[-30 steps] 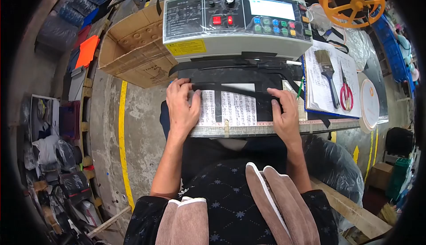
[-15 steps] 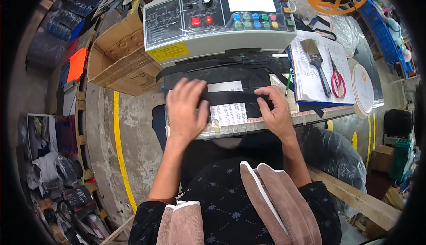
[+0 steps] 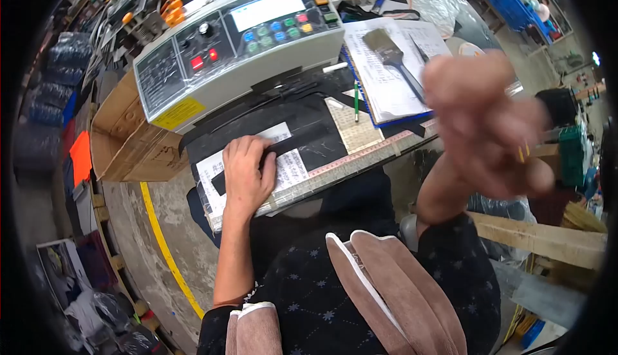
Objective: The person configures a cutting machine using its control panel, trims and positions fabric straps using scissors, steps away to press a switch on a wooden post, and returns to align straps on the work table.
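My left hand (image 3: pixel 248 171) lies palm down over a flat black strap (image 3: pixel 299 139), fingers close together and thumb a little apart. The strap crosses white sheets with handwriting (image 3: pixel 293 164) on the work surface, and a short end shows left of the hand. My right hand (image 3: pixel 483 123) is raised close to the camera at the right, smeared by motion. Whether it holds anything is hidden by the blur. Behind it, a notebook (image 3: pixel 402 107) bears a paint brush (image 3: pixel 393 59), and the scissors there are mostly covered. A green pencil (image 3: pixel 356 102) lies left of the notebook.
A control box with buttons and a screen (image 3: pixel 238 52) stands behind the work surface. A measuring tape (image 3: pixel 360 152) runs along the front edge. At the left is a cardboard box (image 3: pixel 132 139). Wooden beams (image 3: pixel 541 239) lie at the lower right.
My right hand has let go of the strap's right part and risen to the right, towards the camera. My left hand has settled on the strap. The view has turned and shifted right.
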{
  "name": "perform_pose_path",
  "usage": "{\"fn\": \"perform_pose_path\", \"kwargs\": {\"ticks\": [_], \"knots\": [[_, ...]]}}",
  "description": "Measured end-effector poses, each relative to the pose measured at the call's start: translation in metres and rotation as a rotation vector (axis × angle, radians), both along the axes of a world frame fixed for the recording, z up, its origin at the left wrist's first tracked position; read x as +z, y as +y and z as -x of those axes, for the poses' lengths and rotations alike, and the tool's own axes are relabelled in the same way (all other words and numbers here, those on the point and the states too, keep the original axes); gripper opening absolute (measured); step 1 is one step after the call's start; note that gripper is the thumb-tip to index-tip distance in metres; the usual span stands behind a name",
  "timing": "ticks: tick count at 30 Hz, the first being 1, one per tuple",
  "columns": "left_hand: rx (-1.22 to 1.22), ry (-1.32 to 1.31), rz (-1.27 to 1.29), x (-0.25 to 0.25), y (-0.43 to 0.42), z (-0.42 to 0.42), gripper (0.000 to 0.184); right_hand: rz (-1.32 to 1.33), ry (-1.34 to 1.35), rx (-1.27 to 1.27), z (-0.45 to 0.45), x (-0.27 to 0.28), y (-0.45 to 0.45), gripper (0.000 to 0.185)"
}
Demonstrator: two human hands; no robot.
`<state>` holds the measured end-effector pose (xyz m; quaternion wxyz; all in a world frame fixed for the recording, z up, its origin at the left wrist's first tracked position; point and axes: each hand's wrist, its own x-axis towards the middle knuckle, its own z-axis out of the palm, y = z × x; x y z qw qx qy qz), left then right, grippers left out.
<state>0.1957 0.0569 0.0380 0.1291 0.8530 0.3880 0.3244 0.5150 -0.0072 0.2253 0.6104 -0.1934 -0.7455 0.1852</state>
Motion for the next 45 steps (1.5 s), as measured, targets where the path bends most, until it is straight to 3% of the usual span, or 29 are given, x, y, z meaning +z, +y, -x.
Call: {"fn": "perform_pose_path", "kwargs": {"ticks": [3,8,12,15,18,21,24,28,33,36,39,40,43,45], "knots": [[0.008,0.016,-0.001,0.002,0.000,-0.002,0.020,-0.159,-0.120,0.189,-0.011,0.044,-0.004,0.013],[0.022,0.005,0.009,0.003,-0.001,-0.001,0.019,-0.152,-0.296,0.400,-0.029,0.065,-0.002,0.021],[0.023,0.007,0.014,0.006,0.001,-0.002,0.020,-0.185,0.021,0.331,0.033,0.061,0.003,0.035],[0.027,0.087,0.033,0.010,0.004,-0.005,0.019,-0.254,-0.018,0.327,0.040,0.060,0.011,0.037],[-0.043,0.153,0.019,0.035,0.016,-0.022,0.019,-0.295,-0.001,0.096,0.046,0.044,0.004,0.043],[-0.187,0.063,-0.011,0.042,0.039,-0.057,0.019,-0.246,-0.066,-0.024,0.044,0.044,0.003,0.044],[-0.381,-0.033,-0.057,0.052,0.060,-0.090,0.019,-0.122,-0.312,-0.015,0.030,0.063,-0.002,0.047],[-0.479,-0.143,-0.219,0.030,0.075,-0.116,0.017,-0.143,-0.354,0.222,-0.005,0.064,0.012,0.046],[-0.457,-0.246,-0.171,0.010,0.081,-0.106,0.019,-0.114,-0.447,0.152,0.015,0.076,0.025,0.039],[-0.435,-0.246,-0.144,0.014,0.087,-0.100,0.019,-0.140,-0.321,0.016,0.018,0.058,0.015,0.034],[-0.412,-0.230,-0.130,0.018,0.088,-0.099,0.018,-0.084,-0.510,-0.056,-0.001,0.074,0.011,0.032],[-0.413,-0.226,-0.127,0.017,0.087,-0.099,0.018,-0.084,-0.402,-0.163,0.012,0.053,0.001,0.031],[-0.423,-0.206,-0.113,0.017,0.085,-0.100,0.019,-0.238,-0.240,-0.023,0.035,0.043,0.027,0.033],[-0.414,-0.195,-0.108,0.017,0.083,-0.099,0.018,-0.267,-0.136,-0.102,0.044,0.036,0.026,0.033]]}}
